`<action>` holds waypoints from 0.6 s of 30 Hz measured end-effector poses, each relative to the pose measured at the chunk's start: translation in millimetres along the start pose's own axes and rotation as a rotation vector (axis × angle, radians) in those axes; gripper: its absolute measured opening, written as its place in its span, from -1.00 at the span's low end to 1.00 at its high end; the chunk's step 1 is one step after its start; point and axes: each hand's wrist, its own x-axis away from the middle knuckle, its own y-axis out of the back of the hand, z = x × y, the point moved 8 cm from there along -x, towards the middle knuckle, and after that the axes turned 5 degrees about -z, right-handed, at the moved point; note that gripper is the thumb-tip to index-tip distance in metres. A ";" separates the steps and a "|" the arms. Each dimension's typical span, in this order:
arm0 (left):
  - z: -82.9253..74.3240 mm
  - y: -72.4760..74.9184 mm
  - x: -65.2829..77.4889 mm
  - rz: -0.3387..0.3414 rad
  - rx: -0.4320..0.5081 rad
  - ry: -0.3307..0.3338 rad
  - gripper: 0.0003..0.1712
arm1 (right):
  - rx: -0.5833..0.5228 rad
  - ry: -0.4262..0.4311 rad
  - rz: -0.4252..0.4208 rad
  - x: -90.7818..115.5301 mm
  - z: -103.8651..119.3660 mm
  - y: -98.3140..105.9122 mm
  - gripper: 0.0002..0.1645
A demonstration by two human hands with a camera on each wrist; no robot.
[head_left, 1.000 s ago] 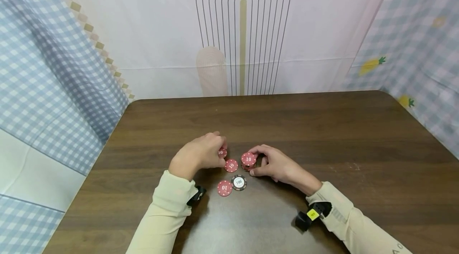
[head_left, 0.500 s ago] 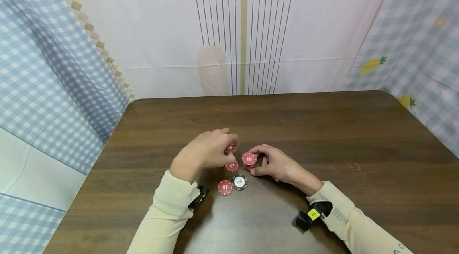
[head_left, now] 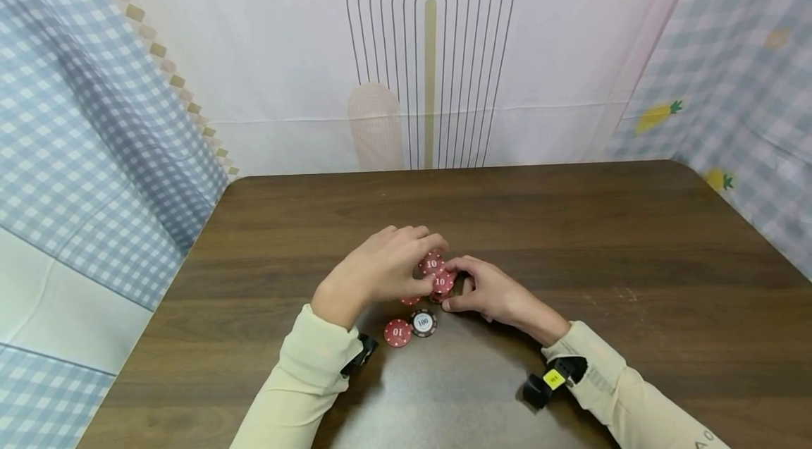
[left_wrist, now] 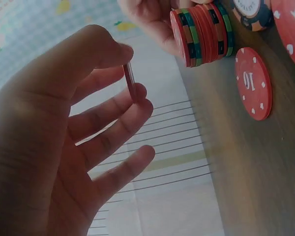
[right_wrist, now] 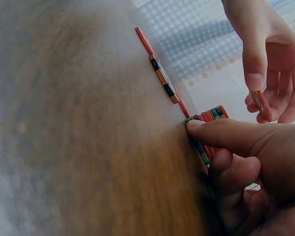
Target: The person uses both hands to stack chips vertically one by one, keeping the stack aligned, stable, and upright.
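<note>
My left hand (head_left: 387, 269) pinches one red poker chip (head_left: 431, 263) marked 10 by its edges, thumb on one side and fingertips on the other. It is held in the air just above and beside a stack of poker chips (left_wrist: 202, 34). Mixed red, green and black edges show along that stack, with a red 10 on top. My right hand (head_left: 491, 294) grips the stack low on the table, thumb (right_wrist: 216, 132) along its near side and index finger curled behind. Close by the stack lies another red chip (left_wrist: 254, 83), partly under my left hand in the head view.
A black-edged 100 chip (head_left: 423, 323) and a red 10 chip (head_left: 397, 333) lie side by side nearer the front on the brown wooden table (head_left: 545, 216). A white patterned cloth (head_left: 285, 68) hangs behind the table, with checked cloth (head_left: 82, 125) on the sides.
My left hand has moved right with its red chip, from left of the loose chips to beside the top of the stack. My right hand has stayed in place on the stack.
</note>
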 end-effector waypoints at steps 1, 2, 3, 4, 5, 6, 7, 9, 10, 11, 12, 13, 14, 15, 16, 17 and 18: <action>-0.9 -0.3 -0.5 -0.006 0.008 -0.007 -0.58 | 0.005 0.000 -0.002 -0.1 0.0 0.4 -0.43; -1.5 -0.7 -0.8 -0.009 0.016 -0.012 -0.60 | 0.008 -0.001 -0.004 -0.1 0.0 0.5 -0.44; -1.8 -1.5 -1.2 -0.009 0.024 -0.015 -0.61 | 0.010 -0.001 -0.005 -0.2 0.0 0.7 -0.45; -2.1 -2.5 -1.3 -0.007 0.032 -0.017 -0.62 | 0.012 0.001 -0.008 -0.2 0.2 0.9 -0.45; -2.2 -3.8 -1.4 -0.003 0.042 -0.018 -0.62 | 0.010 -0.001 -0.007 -0.2 0.2 0.7 -0.45; -2.1 -5.5 -1.5 0.003 0.049 -0.016 -0.62 | 0.009 -0.004 -0.005 -0.1 0.1 0.2 -0.45; -2.1 -7.2 -1.3 0.010 0.058 -0.013 -0.62 | 0.008 -0.005 -0.003 -0.1 0.3 -0.2 -0.44; -2.2 -11.0 -1.2 0.024 0.079 -0.008 -0.63 | 0.004 -0.009 0.004 0.2 0.1 -0.9 -0.42; -2.4 -12.6 -1.1 0.029 0.088 -0.007 -0.63 | 0.002 -0.011 0.006 0.3 0.1 -1.1 -0.41; -2.6 -14.1 -1.1 0.032 0.097 -0.005 -0.65 | 0.000 -0.014 0.008 0.4 0.0 -1.4 -0.40; -2.9 -15.6 -1.1 0.033 0.105 -0.005 -0.65 | -0.002 -0.017 0.010 0.5 -0.2 -1.5 -0.39; -3.2 -16.8 -1.3 0.033 0.113 -0.006 -0.66 | -0.002 -0.017 0.009 0.5 -0.3 -1.2 -0.38; -3.5 -17.8 -1.5 0.033 0.119 -0.006 -0.66 | 0.000 -0.017 0.008 0.6 -0.5 -0.8 -0.40; -3.8 -18.7 -1.8 0.032 0.119 -0.006 -0.66 | 0.001 -0.016 0.006 0.6 -0.6 -0.3 -0.40; -3.7 -19.6 -1.8 0.033 0.121 -0.006 -0.66 | 0.002 -0.015 0.004 0.3 -0.4 -0.3 -0.41; -3.7 -20.4 -1.7 0.035 0.123 -0.005 -0.66 | 0.004 -0.012 0.003 0.2 -0.3 -0.1 -0.41; -3.7 -21.2 -1.7 0.038 0.126 -0.005 -0.65 | 0.006 -0.010 0.002 0.0 -0.2 0.0 -0.42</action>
